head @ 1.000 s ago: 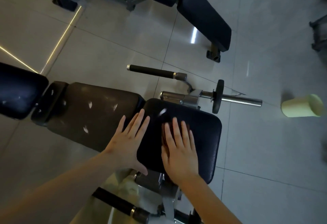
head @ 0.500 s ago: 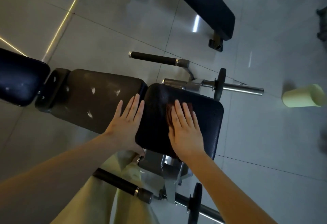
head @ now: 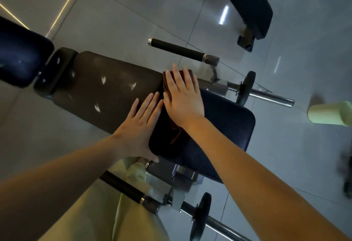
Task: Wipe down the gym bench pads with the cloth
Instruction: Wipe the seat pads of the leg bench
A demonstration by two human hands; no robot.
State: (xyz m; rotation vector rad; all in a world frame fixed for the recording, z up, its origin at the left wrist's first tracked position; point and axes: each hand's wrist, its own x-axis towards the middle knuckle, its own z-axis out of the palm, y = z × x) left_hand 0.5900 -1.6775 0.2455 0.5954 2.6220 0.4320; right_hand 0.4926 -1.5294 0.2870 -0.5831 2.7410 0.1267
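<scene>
A dark blue seat pad [head: 226, 126] sits at the middle of the view, joined on its left to a worn brown back pad [head: 99, 92] with white scuffs. A brown cloth [head: 174, 135] lies on the seat pad's far left corner. My right hand [head: 182, 98] presses flat on the cloth with straight fingers. My left hand [head: 141, 124] rests flat at the seam between the two pads, its thumb along the seat pad's near edge.
A black-grip handle [head: 179, 51] and a chrome bar with a weight disc [head: 247, 87] stick out behind the seat. Another handle and disc [head: 200, 216] lie below it. A second bench [head: 247, 2] stands at the back; a pale green roll [head: 331, 114] lies on the tiled floor at right.
My right hand has slid the cloth from the middle of the seat pad toward its far left corner. My left hand has stayed at the seam between the pads.
</scene>
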